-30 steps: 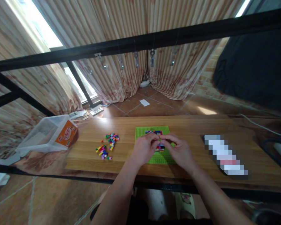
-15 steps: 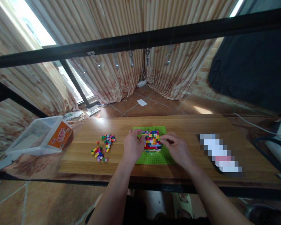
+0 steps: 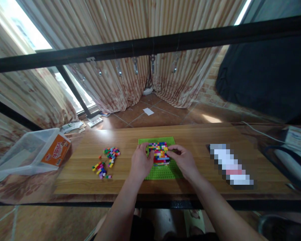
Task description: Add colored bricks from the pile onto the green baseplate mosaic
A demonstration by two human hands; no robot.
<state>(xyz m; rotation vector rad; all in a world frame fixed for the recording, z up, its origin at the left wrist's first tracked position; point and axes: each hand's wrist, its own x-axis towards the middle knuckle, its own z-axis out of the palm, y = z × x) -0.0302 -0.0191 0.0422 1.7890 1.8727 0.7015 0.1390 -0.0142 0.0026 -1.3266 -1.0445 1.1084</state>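
A block of multicoloured toy bricks (image 3: 161, 154) stands on a green studded baseplate (image 3: 163, 173). My left hand (image 3: 141, 161) is curled against its left side, thumb at the near-left part and fingers at the far-left corner. At the upper right edge of the block is my right hand (image 3: 182, 160), thumb and forefinger pinched together. Whatever lies between those fingertips is too small to make out. Loose toy bricks lie on the wooden table left of the baseplate, in a far pile (image 3: 112, 154) and a near pile (image 3: 100, 169).
An open clear plastic box (image 3: 27, 150) with an orange label sits past the left end of the wooden tabletop (image 3: 77, 174). A blurred-out, elongated object (image 3: 230, 164) lies to the right. A black bar (image 3: 120, 48) crosses beyond the table, with small clips hanging below it.
The whole view has shifted, so the table and its things appear slightly further left. Both hands stay at the brick block, the right fingertips still at its right edge.
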